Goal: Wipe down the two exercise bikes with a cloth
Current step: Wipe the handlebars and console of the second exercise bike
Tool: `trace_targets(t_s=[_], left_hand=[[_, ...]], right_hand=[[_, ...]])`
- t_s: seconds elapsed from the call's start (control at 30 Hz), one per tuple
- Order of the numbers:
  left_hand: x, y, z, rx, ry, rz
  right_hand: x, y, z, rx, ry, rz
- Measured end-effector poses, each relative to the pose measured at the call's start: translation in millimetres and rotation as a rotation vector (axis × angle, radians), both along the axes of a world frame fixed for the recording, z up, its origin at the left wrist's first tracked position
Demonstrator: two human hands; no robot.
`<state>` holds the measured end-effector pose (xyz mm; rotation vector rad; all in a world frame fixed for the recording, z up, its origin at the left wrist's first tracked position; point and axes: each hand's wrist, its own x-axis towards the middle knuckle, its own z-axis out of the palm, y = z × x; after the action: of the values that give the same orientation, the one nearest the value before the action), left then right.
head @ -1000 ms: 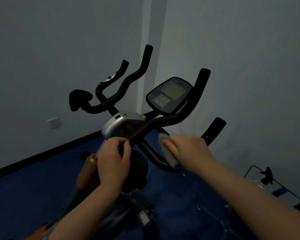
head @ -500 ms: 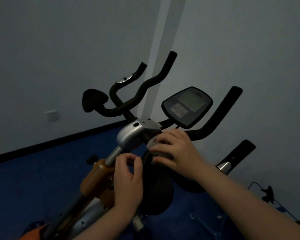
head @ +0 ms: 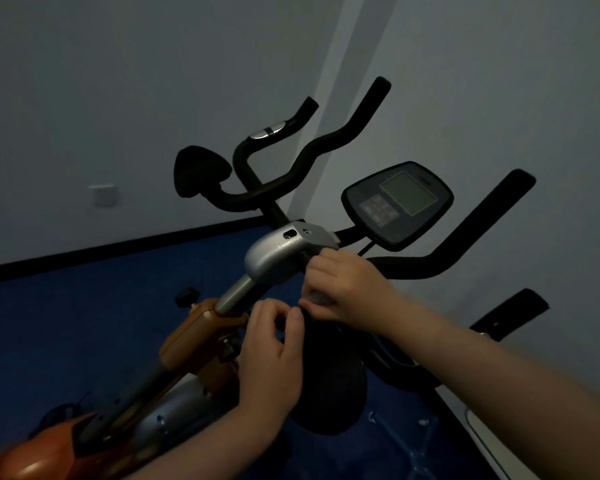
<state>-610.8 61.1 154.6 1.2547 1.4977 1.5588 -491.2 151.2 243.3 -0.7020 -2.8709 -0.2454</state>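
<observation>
In a dim room with a blue floor (head: 66, 323), an orange-framed exercise bike (head: 201, 341) stands before you, its silver stem clamp (head: 278, 251) at the middle of the frame. At far left a wall socket (head: 101, 195) sits above the dark skirting. Moving right, your left hand (head: 274, 355) hovers just beside the silver post (head: 232, 296), fingers and thumb curled toward each other in a loose pinch. Whether they have hold of anything cannot be told in this light.

Further right, your right hand (head: 347, 292) grips the grey cloth (head: 321, 299), fingers curled over it and pressing it against the stem just under the clamp. Only a small bunched fold shows below the knuckles. The cloth looks soft and light, so it should mould to the tube. Keep it bunched in your palm and wrap your fingers round the bar to reach the far side.

Beyond, the console (head: 397, 202) tilts toward you, with the black handlebars (head: 458, 244) sweeping up on both sides. The padded grips likely drag on fabric, so expect slower strokes there. The screen probably wants a lighter touch than the metal. The bike itself seems heavy and stiff enough to take firm pressure without shifting. Steady it at the silver post if it does rock.

Only one bike can be made out for certain. The second cannot be placed.
</observation>
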Motion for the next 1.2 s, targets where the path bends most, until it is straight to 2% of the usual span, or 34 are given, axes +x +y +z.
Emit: trace_targets(t_s=[0.1, 0.23, 0.4, 0.53, 0.63, 0.7, 0.83, 0.93, 1.07, 1.2], left_hand=[[-1.9, -0.8, 2.1, 0.014, 0.013, -0.03], [-4.1, -3.2, 3.0, 0.049, 0.091, -0.064], [-8.2, -9.8, -1.2, 0.107, 0.168, -0.036], [-10.8, -8.3, 3.3, 0.109, 0.151, -0.069], [-11.3, -2.2, 6.6, 0.09, 0.106, -0.089], [-15.4, 1.2, 6.1, 0.089, 0.094, -0.11], [-19.1, 9.7, 10.9, 0.071, 0.08, -0.194], [-13.2, 29.4, 27.6, 0.055, 0.04, -0.261], [-13.2, 44.9, 34.2, 0.063, 0.135, -0.379], [-14.6, 60.4, 41.8, 0.069, 0.157, -0.491]], right_hand=[[7.0, 10.2, 9.6, -0.043, 0.008, -0.052], [-5.3, 7.8, 11.0, -0.108, 0.132, -0.156], [-2.4, 9.2, 11.7, -0.195, -0.034, -0.136], [26.0, 32.2, 35.5, -0.138, 0.021, -0.312], [-11.8, 3.8, 6.0, -0.119, 0.146, -0.281], [-11.1, -8.2, -6.4, -0.113, 0.139, -0.24], [59.2, 16.3, 35.7, -0.015, 0.226, -0.541], [49.3, 17.3, 37.7, 0.039, 0.269, -0.587], [19.6, -3.3, 6.8, -0.008, 0.274, -0.559], [68.4, 1.3, 27.2, 0.074, 0.314, -0.781]])
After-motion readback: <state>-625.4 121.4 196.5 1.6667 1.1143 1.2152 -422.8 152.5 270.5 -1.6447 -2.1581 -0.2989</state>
